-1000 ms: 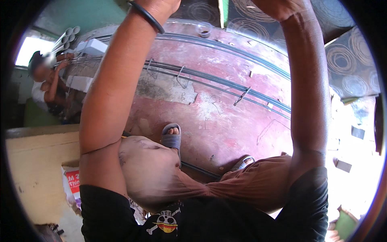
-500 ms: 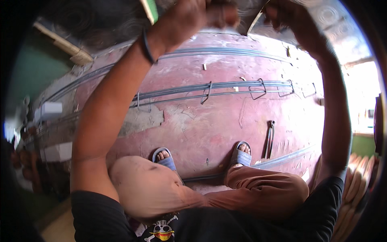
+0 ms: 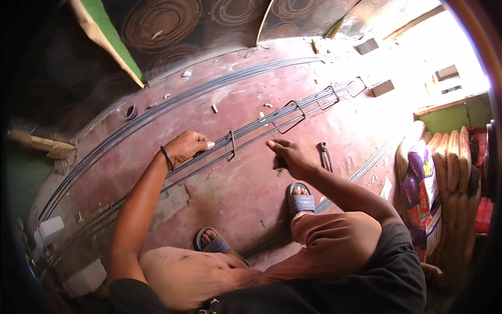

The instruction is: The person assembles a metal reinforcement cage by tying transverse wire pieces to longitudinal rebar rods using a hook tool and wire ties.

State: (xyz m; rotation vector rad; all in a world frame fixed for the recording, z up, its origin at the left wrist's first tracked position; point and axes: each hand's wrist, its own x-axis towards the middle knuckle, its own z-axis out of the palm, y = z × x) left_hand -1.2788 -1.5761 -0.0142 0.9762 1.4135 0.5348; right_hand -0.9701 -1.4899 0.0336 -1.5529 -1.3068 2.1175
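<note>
Left hand (image 3: 188, 147) curls over rods (image 3: 256, 126) left of centre, grip unclear; right hand (image 3: 273, 152) central, fingers parted, open floor (image 3: 248, 180) below.

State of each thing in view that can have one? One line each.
Left hand: fingers curled at the bars, grip unclear
Right hand: partly curled, beside the bars
Steel bars: bundled lengthwise
Wire loops: around the bars
Pincers: on the floor, open or shut unclear
Tub: uncovered, dark contents
Sandals: worn
Wristband: worn
</note>
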